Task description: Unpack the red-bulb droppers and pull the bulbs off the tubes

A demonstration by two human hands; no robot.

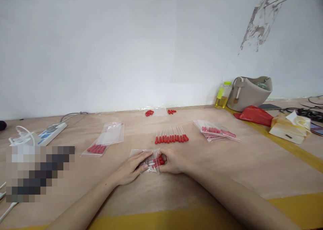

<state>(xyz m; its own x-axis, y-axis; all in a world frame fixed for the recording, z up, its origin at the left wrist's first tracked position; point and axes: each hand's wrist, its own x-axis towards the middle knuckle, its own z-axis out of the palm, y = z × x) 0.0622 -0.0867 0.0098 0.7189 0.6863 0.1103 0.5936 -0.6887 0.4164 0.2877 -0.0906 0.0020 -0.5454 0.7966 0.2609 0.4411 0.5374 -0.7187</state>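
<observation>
A clear zip bag (136, 152) lies on the table in front of me, with a few red-bulbed droppers (158, 162) partly inside it. My left hand (132, 166) rests over the bag's left part, fingers stretched out and thumb apart. At the bag's right end, my right hand (171, 161) is closed with thumb and fingers around the red bulbs; the exact number held is hidden. Just beyond the hands, a row of several droppers (171, 139) lies side by side, red bulbs toward me and clear tubes pointing away.
Filled bags (214, 130) are stacked at right. At left, flat bags (113, 132) overlap another with red bulbs (96, 149). Small red pieces (149, 112) lie near the wall. A power strip (51, 134), bottle (222, 95), grey bag (249, 93) and red pouch (254, 115) stand farther out.
</observation>
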